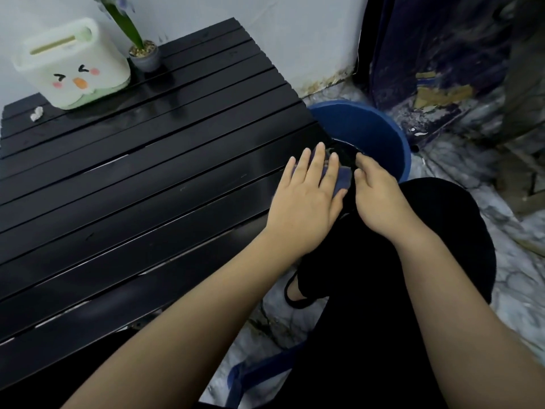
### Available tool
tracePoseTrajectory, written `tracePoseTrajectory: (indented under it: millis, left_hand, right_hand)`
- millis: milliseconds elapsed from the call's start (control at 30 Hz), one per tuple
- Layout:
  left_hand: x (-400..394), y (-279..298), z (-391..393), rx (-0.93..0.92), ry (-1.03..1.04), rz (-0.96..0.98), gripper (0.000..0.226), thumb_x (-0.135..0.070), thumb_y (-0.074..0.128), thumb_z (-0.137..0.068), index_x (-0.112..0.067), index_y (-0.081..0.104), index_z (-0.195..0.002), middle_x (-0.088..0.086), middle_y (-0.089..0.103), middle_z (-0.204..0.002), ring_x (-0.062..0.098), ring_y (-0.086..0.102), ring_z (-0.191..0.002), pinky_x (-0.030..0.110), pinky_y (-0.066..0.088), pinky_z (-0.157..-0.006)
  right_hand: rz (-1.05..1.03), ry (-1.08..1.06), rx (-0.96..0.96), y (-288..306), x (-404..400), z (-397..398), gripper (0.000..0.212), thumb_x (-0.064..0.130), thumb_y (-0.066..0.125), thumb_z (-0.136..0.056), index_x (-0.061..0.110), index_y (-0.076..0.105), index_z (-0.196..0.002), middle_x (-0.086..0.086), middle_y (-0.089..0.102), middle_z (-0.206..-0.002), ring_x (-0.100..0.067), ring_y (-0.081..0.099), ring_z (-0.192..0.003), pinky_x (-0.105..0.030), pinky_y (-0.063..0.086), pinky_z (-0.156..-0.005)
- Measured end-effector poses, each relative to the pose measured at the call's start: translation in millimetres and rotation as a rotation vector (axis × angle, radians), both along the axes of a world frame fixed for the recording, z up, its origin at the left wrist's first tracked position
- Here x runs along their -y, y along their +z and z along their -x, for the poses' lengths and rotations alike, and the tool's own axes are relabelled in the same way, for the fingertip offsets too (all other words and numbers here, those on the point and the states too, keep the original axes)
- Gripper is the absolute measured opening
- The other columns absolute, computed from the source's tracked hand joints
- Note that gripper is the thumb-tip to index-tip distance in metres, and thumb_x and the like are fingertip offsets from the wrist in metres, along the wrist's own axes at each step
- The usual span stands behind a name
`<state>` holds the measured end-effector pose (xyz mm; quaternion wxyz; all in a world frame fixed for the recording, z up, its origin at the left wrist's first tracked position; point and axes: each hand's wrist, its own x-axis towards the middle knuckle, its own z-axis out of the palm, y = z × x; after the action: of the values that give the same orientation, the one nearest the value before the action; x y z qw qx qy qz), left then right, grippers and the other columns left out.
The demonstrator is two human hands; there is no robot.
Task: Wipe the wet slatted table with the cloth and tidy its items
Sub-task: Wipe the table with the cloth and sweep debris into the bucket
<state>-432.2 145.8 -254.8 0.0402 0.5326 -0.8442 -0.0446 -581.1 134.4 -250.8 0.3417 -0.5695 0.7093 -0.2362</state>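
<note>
The black slatted table (132,184) fills the left of the head view, with wet sheen on its slats. A blue cloth (342,180) lies at the table's right edge, mostly covered by my hands. My left hand (303,202) rests flat on the cloth with fingers spread. My right hand (380,199) grips the cloth's right end, fingers curled, just over the rim of a blue bucket (380,137). A pale green tissue box (72,66) with a cartoon face and a small potted plant (144,53) stand at the table's far side. A crumpled white scrap (37,113) lies at far left.
The blue bucket holds dark water and stands on the marbled floor (477,172) right of the table. A white wall runs behind the table. A dark blue worn panel (436,54) rises at the back right. My black-clad legs and a foot (298,293) sit below the hands.
</note>
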Motion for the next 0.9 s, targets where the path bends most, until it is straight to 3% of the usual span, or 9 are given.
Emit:
tracePoseTrajectory:
  millis: [200,300,367,500,600,667,733,800,900]
  left_hand:
    - [45,-3,13,-0.071,-0.064,-0.010,0.058,-0.044,0.027,-0.106,-0.017,0.024,-0.157,0.008,0.017,-0.166,0.029,0.013,-0.154,0.044,0.008,-0.126]
    - [71,-1,15,-0.094,-0.092,-0.005,0.054,-0.043,0.029,-0.107,-0.019,0.030,-0.156,0.006,0.023,-0.165,0.028,0.016,-0.153,0.044,0.010,-0.126]
    - [87,2,15,-0.097,-0.119,0.019,0.051,-0.041,0.030,-0.107,-0.018,0.038,-0.152,0.006,0.036,-0.159,0.027,0.029,-0.148,0.043,0.019,-0.123]
    - [104,21,8,-0.420,-0.029,0.011,0.037,-0.033,0.035,-0.107,-0.017,0.063,-0.124,0.002,0.070,-0.109,0.025,0.061,-0.104,0.040,0.044,-0.097]
    - [103,39,-18,-0.782,0.221,0.057,0.033,-0.030,0.040,-0.106,-0.017,0.064,-0.087,-0.004,0.065,-0.076,0.016,0.063,-0.077,0.035,0.049,-0.078]
    - [86,46,-54,-0.815,0.285,0.107,0.035,-0.034,0.041,-0.105,-0.022,0.057,-0.077,-0.010,0.057,-0.064,0.001,0.054,-0.064,0.030,0.045,-0.070]
    - [57,47,-98,-0.768,0.272,0.069,0.034,-0.043,0.043,-0.103,-0.021,0.063,-0.085,-0.015,0.062,-0.072,-0.004,0.056,-0.072,0.027,0.047,-0.077]
    - [25,37,-137,-0.637,0.185,-0.024,0.036,-0.049,0.044,-0.101,-0.031,0.068,-0.120,-0.019,0.068,-0.118,0.000,0.058,-0.116,0.035,0.042,-0.106]
    - [-8,12,-161,-0.320,0.120,-0.104,0.057,-0.058,0.035,-0.098,-0.038,0.035,-0.152,-0.005,0.024,-0.164,0.018,0.016,-0.154,0.041,0.015,-0.125]
  right_hand:
    - [0.030,-0.016,0.068,-1,0,0,0.045,0.019,0.033,-0.105,0.014,0.036,-0.149,-0.008,0.043,-0.150,-0.015,0.041,-0.135,-0.026,0.032,-0.108]
    - [0.050,-0.007,0.063,1,0,-1,0.044,0.017,0.035,-0.105,0.014,0.036,-0.148,-0.008,0.047,-0.147,-0.004,0.042,-0.120,-0.020,0.031,-0.098]
    - [0.039,0.011,0.055,1,-1,-3,0.046,0.019,0.036,-0.105,0.013,0.034,-0.151,-0.008,0.043,-0.150,-0.012,0.042,-0.131,-0.020,0.027,-0.102]
    - [0.038,0.056,0.003,2,-3,-5,0.053,0.026,0.043,-0.103,0.012,0.030,-0.152,-0.008,0.037,-0.155,-0.021,0.033,-0.143,-0.020,0.022,-0.106]
    - [0.035,0.078,-0.030,3,-4,-7,0.057,0.032,0.045,-0.102,0.013,0.026,-0.153,-0.004,0.033,-0.158,-0.018,0.029,-0.144,-0.021,0.019,-0.107]
    - [0.036,0.082,-0.050,4,-2,-9,0.058,0.033,0.044,-0.102,0.014,0.024,-0.154,-0.004,0.031,-0.158,-0.018,0.029,-0.144,-0.020,0.020,-0.105]
    - [0.040,0.101,-0.082,5,2,-11,0.059,0.033,0.043,-0.103,0.014,0.022,-0.154,-0.005,0.030,-0.158,-0.019,0.030,-0.143,-0.020,0.020,-0.103]
    - [0.033,0.119,-0.114,7,5,-15,0.060,0.034,0.042,-0.103,0.014,0.020,-0.155,-0.006,0.030,-0.158,-0.021,0.031,-0.143,-0.022,0.022,-0.100]
    - [0.028,0.103,-0.154,9,7,-21,0.059,0.034,0.042,-0.103,0.013,0.022,-0.154,-0.008,0.032,-0.157,-0.024,0.034,-0.140,-0.027,0.029,-0.102]
